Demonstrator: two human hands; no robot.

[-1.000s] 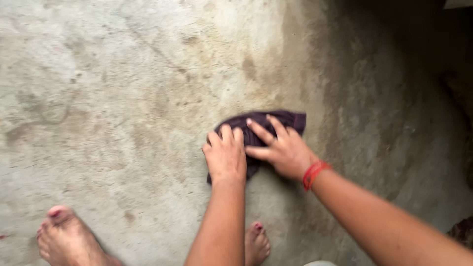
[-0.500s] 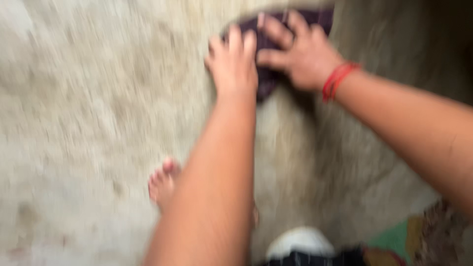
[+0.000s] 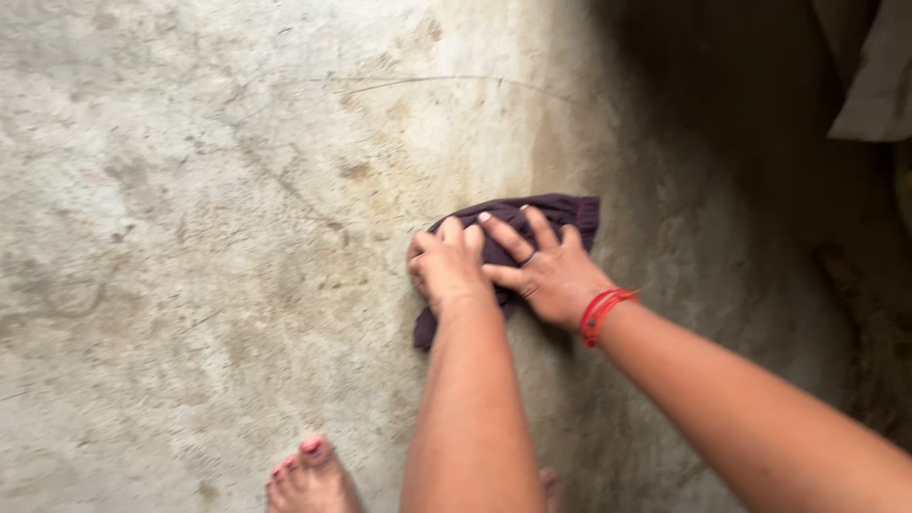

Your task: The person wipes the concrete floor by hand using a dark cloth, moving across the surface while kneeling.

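Both arms reached down and forward from the bottom edge, forearms nearly straight. Left hand (image 3: pixel 446 271) was palm-down on the cloth (image 3: pixel 556 211), fingers curled at the knuckles and bunched together, pressing on its left part. Right hand (image 3: pixel 546 271) lay flat on the cloth just beside the left hand, fingers spread and pointing up-left, thumb toward the left hand. A ring sat on one right finger and a red thread band (image 3: pixel 600 313) circled the wrist behind the cloth. Neither hand seemed to pinch the cloth, though the fingertips' grip was hard to read from above.

The cloth was dark purple, crumpled, lying on the concrete floor (image 3: pixel 190 237), mostly under both hands. A hemmed edge showed past the right fingers, and a corner stuck out below the left hand. A bare foot (image 3: pixel 309 475) with painted toenails stood on the floor well below the cloth.
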